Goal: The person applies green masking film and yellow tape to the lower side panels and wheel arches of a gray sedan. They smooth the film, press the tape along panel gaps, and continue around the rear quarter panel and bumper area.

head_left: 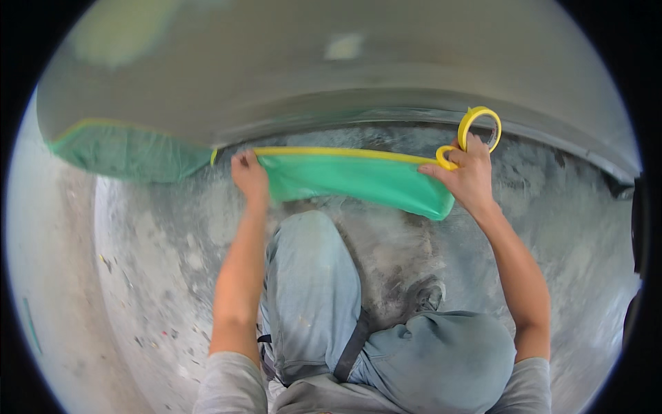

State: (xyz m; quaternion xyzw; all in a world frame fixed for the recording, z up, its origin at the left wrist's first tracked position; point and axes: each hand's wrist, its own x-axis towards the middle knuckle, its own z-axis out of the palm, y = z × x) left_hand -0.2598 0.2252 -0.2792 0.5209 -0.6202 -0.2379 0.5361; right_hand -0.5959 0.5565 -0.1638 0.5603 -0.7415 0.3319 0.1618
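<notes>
A grey curved panel fills the upper part of the view. Along its lower edge runs a strip of yellow tape with green plastic masking film hanging below it. My left hand presses on the left end of this taped strip with its fingers bent. My right hand grips the roll of yellow tape at the strip's right end, with the roll standing up above the fingers. A second piece of green film hangs from the panel further left.
A dusty grey concrete floor lies below, with small scraps scattered at the left. My knees in blue jeans and a grey shoe are beneath my arms. A dark object sits at the right rim.
</notes>
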